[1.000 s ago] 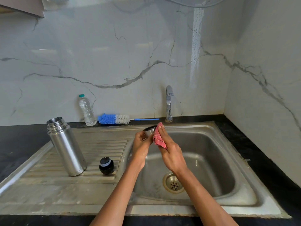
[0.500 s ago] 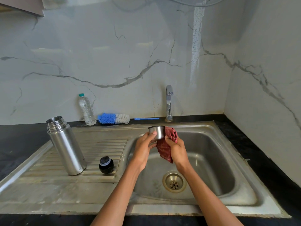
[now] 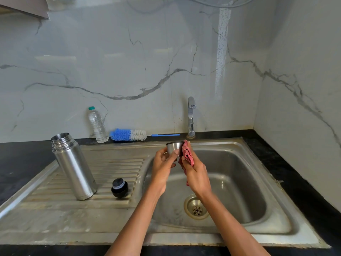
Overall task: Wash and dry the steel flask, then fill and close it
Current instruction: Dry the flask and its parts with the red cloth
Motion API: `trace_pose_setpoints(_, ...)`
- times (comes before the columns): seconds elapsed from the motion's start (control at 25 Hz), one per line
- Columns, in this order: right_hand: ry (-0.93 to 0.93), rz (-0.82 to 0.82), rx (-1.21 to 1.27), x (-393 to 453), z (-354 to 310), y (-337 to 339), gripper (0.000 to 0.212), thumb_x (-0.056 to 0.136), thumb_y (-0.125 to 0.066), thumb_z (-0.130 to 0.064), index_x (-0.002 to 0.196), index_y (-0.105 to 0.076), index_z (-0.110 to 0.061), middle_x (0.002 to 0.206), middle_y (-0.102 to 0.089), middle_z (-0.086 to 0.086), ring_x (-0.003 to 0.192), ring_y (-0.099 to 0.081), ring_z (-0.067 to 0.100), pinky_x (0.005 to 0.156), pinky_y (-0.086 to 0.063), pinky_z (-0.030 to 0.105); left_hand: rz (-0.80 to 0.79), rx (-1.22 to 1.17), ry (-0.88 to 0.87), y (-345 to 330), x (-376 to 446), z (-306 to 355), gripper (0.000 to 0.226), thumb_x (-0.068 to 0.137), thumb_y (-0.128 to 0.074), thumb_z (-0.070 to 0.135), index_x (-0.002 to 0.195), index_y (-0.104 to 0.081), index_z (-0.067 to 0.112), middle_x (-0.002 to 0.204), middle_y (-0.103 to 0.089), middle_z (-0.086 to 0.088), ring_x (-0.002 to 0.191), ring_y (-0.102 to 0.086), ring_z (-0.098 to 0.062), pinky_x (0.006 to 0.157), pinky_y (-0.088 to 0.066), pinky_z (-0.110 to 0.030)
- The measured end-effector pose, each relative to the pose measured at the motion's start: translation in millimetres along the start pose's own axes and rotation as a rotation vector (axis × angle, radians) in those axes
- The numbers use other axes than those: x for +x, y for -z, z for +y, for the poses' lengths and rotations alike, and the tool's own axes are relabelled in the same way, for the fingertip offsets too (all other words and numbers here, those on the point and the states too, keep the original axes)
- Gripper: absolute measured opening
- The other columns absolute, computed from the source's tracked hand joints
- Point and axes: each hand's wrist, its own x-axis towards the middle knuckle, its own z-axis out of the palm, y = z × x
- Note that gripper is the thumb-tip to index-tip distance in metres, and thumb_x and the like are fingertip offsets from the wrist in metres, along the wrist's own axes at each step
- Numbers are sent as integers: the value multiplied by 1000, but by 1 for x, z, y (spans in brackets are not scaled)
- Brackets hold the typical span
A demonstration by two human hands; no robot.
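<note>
While both hands work above the sink basin (image 3: 239, 182), a steel flask (image 3: 73, 169) stands upright and uncapped on the ribbed draining board (image 3: 110, 169), well to the left of the fingers, its threaded mouth open at the top. Just right of the flask's base, still left of the hands, a black stopper (image 3: 119, 188) sits on the same ribs, apart from the flask. Farther back along the dark counter (image 3: 18, 159), a clear plastic water bottle (image 3: 97, 125) with a green cap stands against the marble wall (image 3: 129, 61), and a blue-and-white bottle brush (image 3: 129, 135) lies on its side beside it, its thin handle pointing toward the tap (image 3: 191, 117). The left hand (image 3: 162, 167) grips a small steel cup (image 3: 175, 147), thumb and fingers closed around its lower wall, holding it upright over the basin's far-left edge, below the tap. Touching the cup's right side, a red checked cloth (image 3: 187, 157) is pressed against the steel by the right hand (image 3: 197, 174), whose fingers are curled shut on the bunched fabric; a loose end hangs beneath the palm. Below and between the wrists, the drain (image 3: 196, 206) sits at the bottom of the basin. Marble panelling continues along the side wall, far right of the fingers.
</note>
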Motion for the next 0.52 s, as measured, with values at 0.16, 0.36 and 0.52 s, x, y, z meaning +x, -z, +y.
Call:
trace_pose_setpoints(0.16, -119, 44, 266, 5, 3, -2, 29, 105, -50, -25, 128, -65, -36, 99, -75, -3, 85, -69, 19, 64, -55, 33, -74, -83, 64, 7, 2, 2, 31, 96, -65, 35, 118, -70, 13, 100, -75, -6, 94, -67, -19, 86, -50, -37)
trace_pose_setpoints(0.36, -129, 60, 166, 3, 2, -2, 27, 103, -50, -36, 125, -64, -37, 102, -75, 3, 91, -71, 25, 80, -57, 54, -19, -93, 81, 5, 5, 1, 35, 100, -58, 36, 125, -62, 13, 107, -71, -13, 97, -67, -23, 86, -52, -39)
trace_pose_setpoints(0.52, -68, 65, 33, 0, 2, -4, 48, 102, -46, -40, 150, -41, -44, 134, -66, -3, 119, -64, 17, 90, -54, 38, 62, 20, 2, 1, 5, -4, 31, 101, -58, 42, 124, -62, 20, 117, -70, -8, 109, -67, -23, 94, -52, -40)
